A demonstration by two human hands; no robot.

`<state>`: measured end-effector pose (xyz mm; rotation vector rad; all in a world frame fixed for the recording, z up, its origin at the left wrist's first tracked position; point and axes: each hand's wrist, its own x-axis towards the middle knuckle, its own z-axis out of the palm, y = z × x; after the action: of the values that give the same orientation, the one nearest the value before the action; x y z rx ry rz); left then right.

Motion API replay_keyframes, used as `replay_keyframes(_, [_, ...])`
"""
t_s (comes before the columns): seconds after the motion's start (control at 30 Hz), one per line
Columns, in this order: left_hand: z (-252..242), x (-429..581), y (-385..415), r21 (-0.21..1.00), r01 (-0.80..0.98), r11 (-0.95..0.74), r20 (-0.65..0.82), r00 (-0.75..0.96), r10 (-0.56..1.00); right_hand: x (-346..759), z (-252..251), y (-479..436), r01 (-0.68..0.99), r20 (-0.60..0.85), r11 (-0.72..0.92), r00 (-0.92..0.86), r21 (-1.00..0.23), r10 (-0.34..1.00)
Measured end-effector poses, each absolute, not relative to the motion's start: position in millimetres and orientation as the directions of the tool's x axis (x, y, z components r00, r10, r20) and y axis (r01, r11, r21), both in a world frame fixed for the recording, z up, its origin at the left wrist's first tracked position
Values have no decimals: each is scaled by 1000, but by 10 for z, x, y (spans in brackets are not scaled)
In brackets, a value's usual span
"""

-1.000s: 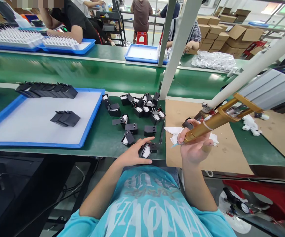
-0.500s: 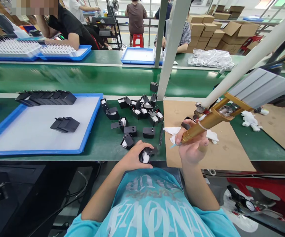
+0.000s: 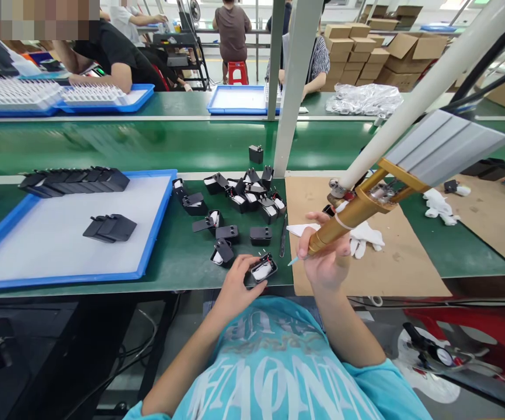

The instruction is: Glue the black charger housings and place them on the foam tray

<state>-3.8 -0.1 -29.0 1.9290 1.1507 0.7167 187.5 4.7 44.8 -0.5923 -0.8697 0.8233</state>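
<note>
My left hand (image 3: pixel 238 287) grips an open black plug-adapter case (image 3: pixel 264 269) between thumb and fingers at the table's front edge. White material and a bit of red show inside it. In my right hand (image 3: pixel 328 267) is a gold-barrelled glue dispenser (image 3: pixel 344 220), its thin light-blue nozzle (image 3: pixel 293 261) pointing down and left. The tip hangs to the right of the case, apart from it. Beyond my left hand lie several more black adapter cases (image 3: pixel 239 201), some with lids ajar over white insides. Dark tweezers (image 3: pixel 283 236) rest beside them.
Left is a blue-rimmed tray (image 3: pixel 158 224) bearing a row of closed black adapters (image 3: pixel 77 182). Brown cardboard (image 3: pixel 392 265) with white gloves (image 3: pixel 364 238) covers the table at right. A white post (image 3: pixel 293 93) rises ahead near the green conveyor (image 3: pixel 169 140); co-workers sit beyond.
The adapter case in my left hand has its inside facing up now, its lid swung back. My right hand has brought the glue dispenser lower and to the left, nearer the case.
</note>
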Motion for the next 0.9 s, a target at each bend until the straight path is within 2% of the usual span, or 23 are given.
replay_keyframes(0.13, [-347, 63, -10, 801, 473, -367, 169, 410, 896, 1694, 525, 109, -422, 401, 523, 347, -741, 848])
replay_keyframes(0.33, [-316, 128, -16, 774, 538, -335, 148, 361, 921, 1595, 579, 139, -412, 353, 485, 357, -771, 865])
replay_keyframes(0.5, [-205, 123, -27, 713, 588, -382, 214, 337, 917, 1619, 563, 133, -430, 356, 493, 362, -756, 862])
replay_keyframes(0.9, [-171, 108, -22, 732, 578, -362, 202, 323, 924, 1585, 599, 132, -455, 365, 511, 373, -729, 853])
